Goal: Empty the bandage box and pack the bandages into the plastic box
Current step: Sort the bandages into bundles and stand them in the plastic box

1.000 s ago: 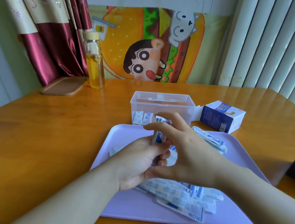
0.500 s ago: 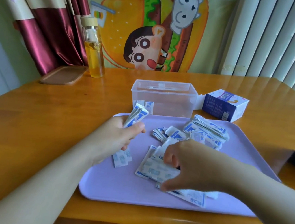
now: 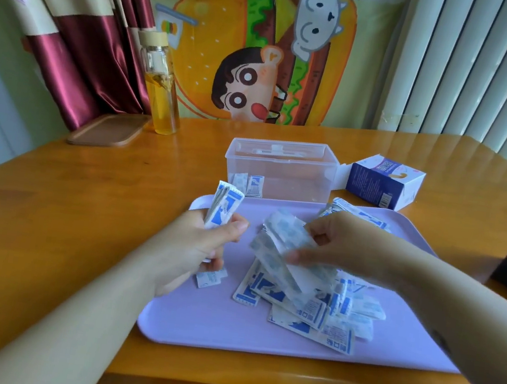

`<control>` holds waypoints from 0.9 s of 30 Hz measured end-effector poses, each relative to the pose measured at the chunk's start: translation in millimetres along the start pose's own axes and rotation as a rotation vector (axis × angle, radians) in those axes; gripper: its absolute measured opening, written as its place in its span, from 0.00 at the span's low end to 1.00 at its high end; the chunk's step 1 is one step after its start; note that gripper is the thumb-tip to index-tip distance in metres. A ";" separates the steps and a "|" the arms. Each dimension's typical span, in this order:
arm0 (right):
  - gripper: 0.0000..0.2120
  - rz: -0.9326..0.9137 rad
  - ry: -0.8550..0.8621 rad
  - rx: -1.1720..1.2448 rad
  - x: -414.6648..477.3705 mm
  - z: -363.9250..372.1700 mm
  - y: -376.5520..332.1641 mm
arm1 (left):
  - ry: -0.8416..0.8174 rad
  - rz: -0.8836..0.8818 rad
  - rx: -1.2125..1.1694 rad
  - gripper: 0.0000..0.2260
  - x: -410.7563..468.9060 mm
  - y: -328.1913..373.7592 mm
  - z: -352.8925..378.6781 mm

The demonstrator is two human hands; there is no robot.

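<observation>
Gathering is the step in hand. The left hand (image 3: 202, 246) has its grip pinched on an upright stack of wrapped bandages (image 3: 224, 204). The right hand (image 3: 345, 247) has its grip curled round a motion-blurred bunch (image 3: 284, 238) just above the loose pile (image 3: 310, 310) on the lilac tray (image 3: 226, 328). The plastic box (image 3: 281, 166) stands behind the tray on the surface (image 3: 63, 214), with a few bandages at its bottom, and the bandage box (image 3: 383, 184) lies beside it. The next move likely calls for joining the handfuls and carrying them over the box rim. The bunch's count is unreadable, and the bandage box's inside is hidden.
</observation>
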State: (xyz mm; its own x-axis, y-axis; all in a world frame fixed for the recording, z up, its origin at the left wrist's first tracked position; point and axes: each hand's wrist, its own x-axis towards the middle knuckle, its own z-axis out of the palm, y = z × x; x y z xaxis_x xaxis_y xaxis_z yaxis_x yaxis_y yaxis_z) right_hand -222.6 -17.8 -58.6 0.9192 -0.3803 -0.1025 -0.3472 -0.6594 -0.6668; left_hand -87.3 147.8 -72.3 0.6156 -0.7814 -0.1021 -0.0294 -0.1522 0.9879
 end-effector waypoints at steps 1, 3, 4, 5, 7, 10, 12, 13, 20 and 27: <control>0.16 0.003 -0.027 0.141 1.2 0.2 -0.4 | -0.020 -0.011 -0.032 0.06 -0.4 0.6 5.2; 0.23 0.013 -0.063 0.418 2.5 1.6 -0.9 | -0.064 -0.026 -0.078 0.07 -0.7 1.9 16.9; 0.25 0.020 -0.073 0.526 2.7 2.4 -2.6 | -0.076 -0.024 -0.077 0.07 0.0 2.4 21.9; 0.25 0.027 -0.084 0.602 3.6 3.2 -3.4 | -0.079 -0.017 -0.063 0.07 0.9 2.7 26.5; 0.23 0.035 -0.087 0.696 6.0 5.1 -3.4 | -0.063 -0.002 -0.065 0.06 2.6 4.8 32.3; 0.20 0.050 -0.084 0.752 7.8 6.2 -1.1 | -0.020 -0.024 -0.167 0.03 5.6 7.5 35.6; 0.20 0.055 -0.104 0.787 7.8 6.4 -0.5 | 0.009 -0.005 -0.181 0.01 7.0 7.9 39.2; 0.20 0.054 -0.115 0.818 7.7 6.1 -0.6 | 0.032 0.012 -0.189 0.03 8.1 7.8 40.3; 0.15 0.078 -0.063 1.084 4.2 -2.9 2.2 | 0.284 0.348 0.212 0.12 9.4 3.8 20.4; 0.11 -0.001 -0.102 1.183 -5.7 -8.3 -4.6 | 0.159 0.512 0.212 0.08 -7.2 17.3 19.5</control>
State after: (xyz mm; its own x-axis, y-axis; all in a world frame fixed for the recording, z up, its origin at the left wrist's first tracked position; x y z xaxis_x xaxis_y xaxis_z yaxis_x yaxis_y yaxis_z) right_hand -227.8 -18.0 -48.8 0.9487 -0.2909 -0.1238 -0.0078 0.3699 -0.9290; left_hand -107.6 139.0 -56.8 0.5919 -0.6892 0.4179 -0.5022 0.0902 0.8601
